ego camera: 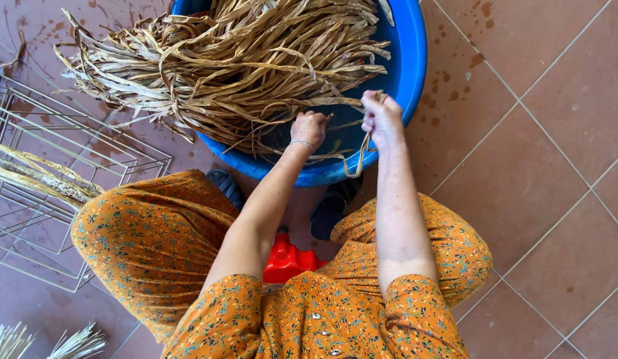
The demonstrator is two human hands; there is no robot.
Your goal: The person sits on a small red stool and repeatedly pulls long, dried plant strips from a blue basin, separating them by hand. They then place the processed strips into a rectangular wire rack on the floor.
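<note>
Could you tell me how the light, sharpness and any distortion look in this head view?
Head view: even daylight, soft shadows, no harsh glare on the blue tub; left hand, right hand and dried strips are sharp; floor tiles show wet splashes; slight wide-angle stretch at the edges.

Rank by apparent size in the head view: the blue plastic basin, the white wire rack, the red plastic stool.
1. Blue plastic basin, though cut off at the frame's top.
2. White wire rack, looking similar; ranking unsure.
3. Red plastic stool, mostly hidden.
</note>
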